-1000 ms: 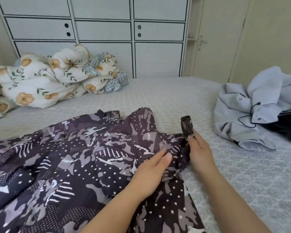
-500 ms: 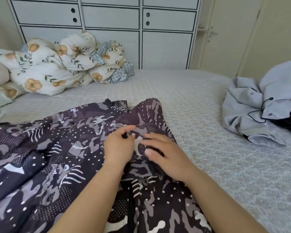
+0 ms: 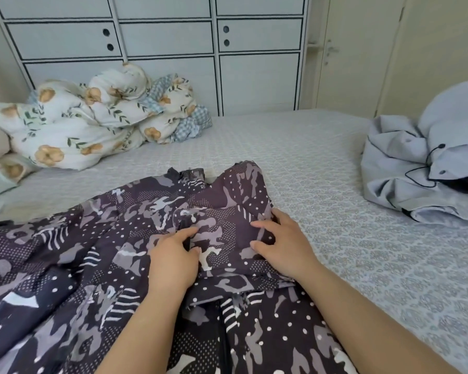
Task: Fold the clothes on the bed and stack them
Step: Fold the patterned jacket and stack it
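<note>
A dark purple patterned garment [image 3: 73, 255] with grey patches and white dots lies spread over the near half of the bed [image 3: 308, 157]. Its right sleeve is folded inward over the body. My left hand [image 3: 173, 257] rests on the folded part with its fingers laid on the cloth. My right hand [image 3: 278, 238] presses flat on the same fold, fingers spread, near the garment's right edge. A crumpled pale grey hooded jacket [image 3: 405, 163] with black cords lies at the right side of the bed, with a dark item partly under it.
A bunched floral duvet [image 3: 92, 117] and pillows fill the bed's far left corner. White cabinet doors [image 3: 254, 76] stand behind the bed, and a cream door [image 3: 357, 49] is at the right. The patterned bedspread shows bare between the garment and the jacket.
The sleeve that my right hand held out at the right was brought inward and laid on the garment's body. Both hands now lie on the fold, a little farther apart than half a second ago.
</note>
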